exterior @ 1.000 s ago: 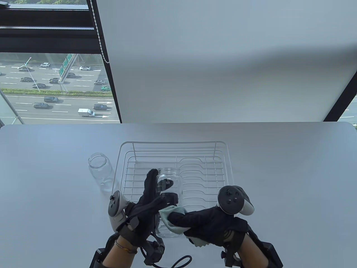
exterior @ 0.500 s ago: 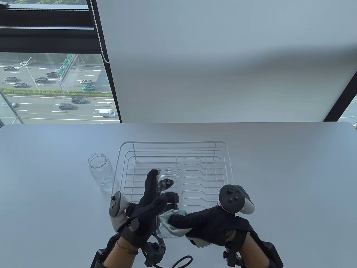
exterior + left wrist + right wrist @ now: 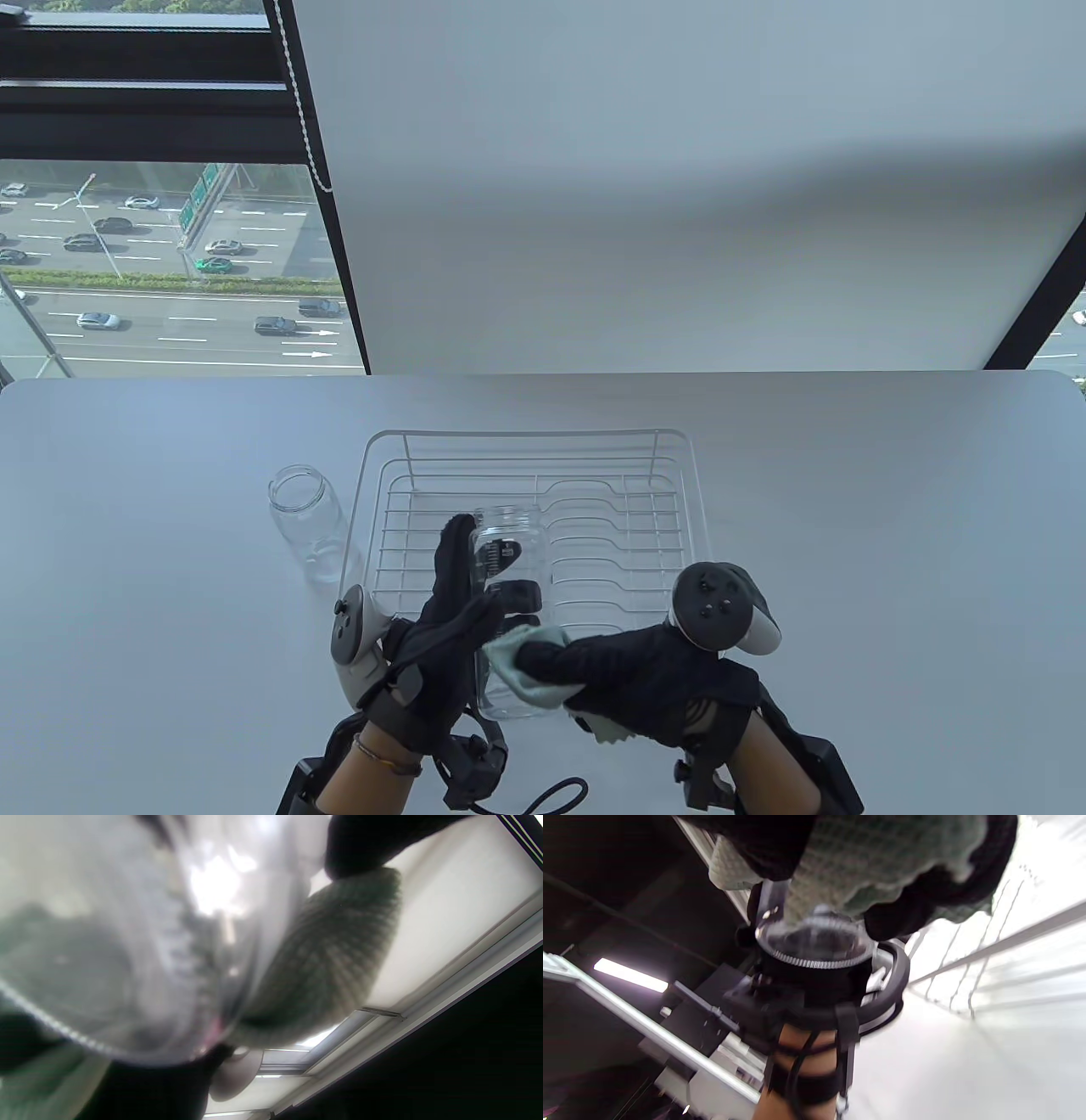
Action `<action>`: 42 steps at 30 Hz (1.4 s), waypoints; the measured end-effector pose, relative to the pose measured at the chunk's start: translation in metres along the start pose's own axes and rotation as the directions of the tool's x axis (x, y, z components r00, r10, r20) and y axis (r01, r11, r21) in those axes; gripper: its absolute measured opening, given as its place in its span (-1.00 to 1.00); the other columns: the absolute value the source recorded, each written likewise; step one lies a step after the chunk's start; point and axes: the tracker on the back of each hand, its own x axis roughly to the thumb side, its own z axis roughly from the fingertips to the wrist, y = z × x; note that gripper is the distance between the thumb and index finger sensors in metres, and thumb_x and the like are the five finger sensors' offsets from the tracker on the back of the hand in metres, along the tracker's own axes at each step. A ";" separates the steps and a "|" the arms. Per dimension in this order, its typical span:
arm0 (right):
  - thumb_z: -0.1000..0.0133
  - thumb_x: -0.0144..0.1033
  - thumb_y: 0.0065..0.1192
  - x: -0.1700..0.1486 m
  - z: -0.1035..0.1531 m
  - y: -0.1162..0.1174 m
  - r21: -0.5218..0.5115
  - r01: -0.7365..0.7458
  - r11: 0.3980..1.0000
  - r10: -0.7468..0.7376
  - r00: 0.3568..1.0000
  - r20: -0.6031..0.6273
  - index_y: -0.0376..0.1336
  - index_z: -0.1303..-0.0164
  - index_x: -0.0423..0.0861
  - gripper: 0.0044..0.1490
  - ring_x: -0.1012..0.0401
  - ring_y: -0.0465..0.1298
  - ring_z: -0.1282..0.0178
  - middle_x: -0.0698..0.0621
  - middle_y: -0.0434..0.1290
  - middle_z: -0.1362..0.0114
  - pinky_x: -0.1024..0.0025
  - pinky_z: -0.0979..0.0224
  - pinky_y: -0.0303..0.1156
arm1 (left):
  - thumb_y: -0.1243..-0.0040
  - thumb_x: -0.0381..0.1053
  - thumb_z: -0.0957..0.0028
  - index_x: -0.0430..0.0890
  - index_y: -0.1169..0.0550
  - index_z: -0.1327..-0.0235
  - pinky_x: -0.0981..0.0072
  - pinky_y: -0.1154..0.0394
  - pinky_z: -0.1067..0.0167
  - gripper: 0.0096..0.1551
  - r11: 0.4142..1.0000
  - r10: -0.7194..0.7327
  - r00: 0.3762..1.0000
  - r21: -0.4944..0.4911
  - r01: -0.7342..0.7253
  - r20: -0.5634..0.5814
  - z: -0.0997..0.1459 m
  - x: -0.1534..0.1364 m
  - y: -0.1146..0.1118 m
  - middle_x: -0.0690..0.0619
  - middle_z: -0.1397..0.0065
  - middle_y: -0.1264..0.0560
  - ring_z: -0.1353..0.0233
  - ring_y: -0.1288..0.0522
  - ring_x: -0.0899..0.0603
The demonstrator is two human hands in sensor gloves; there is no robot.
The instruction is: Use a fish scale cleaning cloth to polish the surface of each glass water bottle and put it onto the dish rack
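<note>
My left hand (image 3: 462, 607) grips a clear glass bottle (image 3: 509, 543) held above the front of the white wire dish rack (image 3: 679, 475), its mouth pointing away from me. My right hand (image 3: 585, 658) holds the pale green fish scale cloth (image 3: 507, 660) pressed against the bottle's lower side. In the left wrist view the bottle's glass (image 3: 127, 942) fills the frame with the cloth (image 3: 331, 955) against it. In the right wrist view the cloth (image 3: 882, 853) wraps over the bottle's base (image 3: 816, 942). A second glass bottle (image 3: 304, 518) stands upright on the table left of the rack.
The grey table (image 3: 891, 543) runs wide on both sides of the rack. A window with a bead chain (image 3: 301, 93) and a blind lies beyond the far edge.
The bottle has shifted slightly up and away from me with my left hand. My right hand and the cloth have slid a little along the lower glass.
</note>
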 end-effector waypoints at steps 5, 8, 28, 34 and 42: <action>-0.22 -0.14 0.14 -0.002 0.005 -0.003 -0.137 -0.032 0.990 0.031 0.999 -0.010 0.00 -0.51 0.54 -0.29 0.00 0.62 0.01 -0.21 0.47 -0.22 0.11 -0.03 0.59 | -0.15 0.15 -0.18 0.02 0.35 -0.55 -0.49 -0.34 -0.29 0.13 1.000 0.008 1.000 0.008 -0.008 -0.001 -0.002 -0.003 -0.006 -0.35 -0.61 0.26 -0.44 -0.21 -0.64; -0.24 -0.17 0.16 0.004 0.002 0.006 0.362 0.009 0.932 0.022 0.996 -0.083 -0.01 -0.45 0.61 -0.29 -0.03 0.61 -0.07 -0.22 0.43 -0.28 0.07 -0.12 0.57 | -0.14 0.14 -0.19 0.02 0.36 -0.54 -0.50 -0.31 -0.30 0.12 0.994 0.070 0.997 0.086 -0.073 0.035 0.001 -0.003 0.002 -0.34 -0.61 0.28 -0.44 -0.18 -0.65; -0.25 -0.20 0.18 0.005 0.005 -0.009 -0.079 -0.068 0.994 0.067 0.998 -0.021 0.02 -0.53 0.50 -0.29 -0.04 0.62 0.00 -0.25 0.48 -0.21 0.07 -0.05 0.57 | -0.12 0.16 -0.18 0.00 0.35 -0.56 -0.47 -0.32 -0.32 0.11 0.999 -0.023 1.000 -0.043 0.022 -0.004 -0.002 -0.004 -0.006 -0.34 -0.61 0.30 -0.46 -0.18 -0.64; -0.24 -0.20 0.19 0.003 0.002 -0.001 0.209 0.039 0.977 -0.032 0.999 -0.036 0.08 -0.46 0.55 -0.33 -0.02 0.64 0.02 -0.24 0.49 -0.20 0.09 -0.03 0.59 | -0.15 0.14 -0.17 0.00 0.31 -0.57 -0.49 -0.32 -0.30 0.11 0.996 0.040 0.997 0.074 -0.045 0.064 -0.001 -0.003 -0.001 -0.34 -0.62 0.27 -0.45 -0.19 -0.65; -0.24 -0.17 0.16 0.001 0.007 -0.010 -0.270 -0.079 0.960 0.066 0.996 -0.057 -0.01 -0.53 0.52 -0.28 -0.03 0.64 0.00 -0.22 0.50 -0.22 0.08 -0.06 0.59 | -0.15 0.14 -0.17 -0.01 0.36 -0.56 -0.49 -0.29 -0.33 0.15 0.996 -0.005 1.000 -0.094 0.005 0.002 -0.003 -0.006 -0.008 -0.34 -0.61 0.32 -0.49 -0.14 -0.64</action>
